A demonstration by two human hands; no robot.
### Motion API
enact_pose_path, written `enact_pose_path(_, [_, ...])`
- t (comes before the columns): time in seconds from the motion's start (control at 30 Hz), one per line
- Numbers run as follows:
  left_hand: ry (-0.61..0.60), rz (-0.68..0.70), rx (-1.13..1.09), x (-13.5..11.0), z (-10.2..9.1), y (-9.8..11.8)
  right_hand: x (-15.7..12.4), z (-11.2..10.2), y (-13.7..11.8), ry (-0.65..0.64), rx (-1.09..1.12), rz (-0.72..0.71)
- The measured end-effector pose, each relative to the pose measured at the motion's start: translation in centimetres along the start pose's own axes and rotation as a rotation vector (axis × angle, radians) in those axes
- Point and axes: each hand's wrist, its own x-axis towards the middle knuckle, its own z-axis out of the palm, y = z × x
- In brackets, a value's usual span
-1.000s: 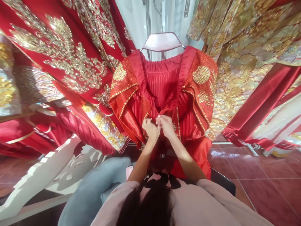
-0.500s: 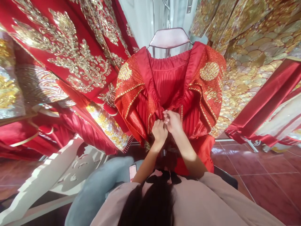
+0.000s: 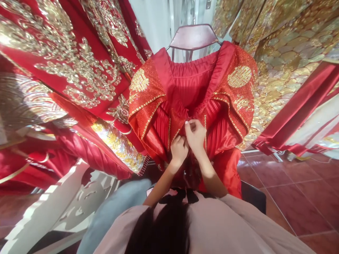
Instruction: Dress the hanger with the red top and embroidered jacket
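A red jacket (image 3: 182,121) hangs facing me, with gathered lining at the neck, glittery shoulder flaps, gold bead edging and round gold emblems. My left hand (image 3: 180,150) is closed on its front fabric, low at the middle. Just above and to the right, my right hand (image 3: 196,137) is closed in a pinch, fingertips at the bottom of the neck opening. Whatever lies between those fingertips is too small to make out. The two hands nearly touch. A hanger (image 3: 194,36) with a pale, dark-edged top piece carries the jacket.
Red cloth with gold sequin embroidery (image 3: 87,77) hangs close on the left. Gold scale-patterned garments (image 3: 288,60) hang on the right, near a red-draped frame (image 3: 299,106). A white carved panel (image 3: 50,215) stands low at left. Red floor tiles (image 3: 299,187) show at right.
My right hand has turned and its fingertips have come up slightly against the neck opening. My left hand stays almost in place. The view has shifted a little, and the phone at my lap is now mostly hidden.
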Motion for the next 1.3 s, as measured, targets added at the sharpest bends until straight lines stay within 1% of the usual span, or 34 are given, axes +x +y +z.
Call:
enact_pose_path(0.1, [-0.024,0.056,-0.076,0.1,-0.4,-0.5,0.3,0.1,0.3,-0.043,-0.149,-0.089])
enact_pose_path(0.2, [-0.052,0.088,-0.117,0.4,-0.8,-1.0,0.3,-0.2,0.2,-0.109,-0.191,-0.091])
enact_pose_path(0.27, [-0.069,0.088,-0.136,0.8,-1.2,-1.4,-0.1,-1.1,0.0,-0.170,-0.178,-0.068])
enact_pose_path(0.4, [-0.089,0.056,-0.200,1.9,-1.9,-2.7,-2.3,-4.0,-0.1,-0.295,-0.123,0.005])
enact_pose_path(0.5, [-0.117,0.016,-0.365,2.5,-2.2,-3.3,-4.0,-5.3,0.0,-0.349,-0.074,0.064])
enact_pose_path(0.6, [-0.109,-0.091,-0.725,2.8,-2.3,-2.5,-4.9,-5.1,0.0,-0.376,-0.060,0.093])
enact_pose_path(0.63, [-0.139,-0.117,-0.854,2.9,-2.3,-2.0,-5.1,-4.8,-0.1,-0.379,-0.065,0.095])
enact_pose_path(0.7, [-0.267,-0.126,-1.047,3.3,-2.3,-0.8,-5.3,-4.3,-0.3,-0.390,-0.075,0.086])
enact_pose_path(0.73, [-0.338,-0.110,-1.099,3.5,-2.3,-0.2,-5.4,-4.2,-0.5,-0.396,-0.078,0.077])
enact_pose_path(0.77, [-0.385,-0.090,-1.125,3.8,-2.2,0.4,-5.4,-4.1,-0.7,-0.402,-0.082,0.067])
enact_pose_path(0.8, [-0.397,-0.075,-1.131,4.0,-2.0,0.8,-5.5,-4.1,-0.8,-0.402,-0.092,0.057])
enact_pose_path(0.97, [-0.280,-0.044,-1.106,4.9,-0.9,2.3,-5.6,-5.0,-0.9,-0.358,-0.142,0.011])
enact_pose_path(1.07, [-0.284,-0.039,-1.152,4.8,-0.4,3.3,-5.3,-5.9,-0.5,-0.365,-0.097,-0.003])
enact_pose_path(1.13, [-0.270,-0.087,-1.168,4.6,-0.5,4.0,-4.8,-6.6,-0.1,-0.368,-0.070,-0.011])
enact_pose_path(1.2, [-0.178,-0.155,-1.143,4.4,-0.8,4.7,-4.3,-7.3,0.3,-0.354,-0.058,-0.012])
enact_pose_path(1.3, [0.000,-0.229,-1.015,3.9,-1.9,5.5,-3.0,-8.0,1.0,-0.320,-0.086,-0.026])
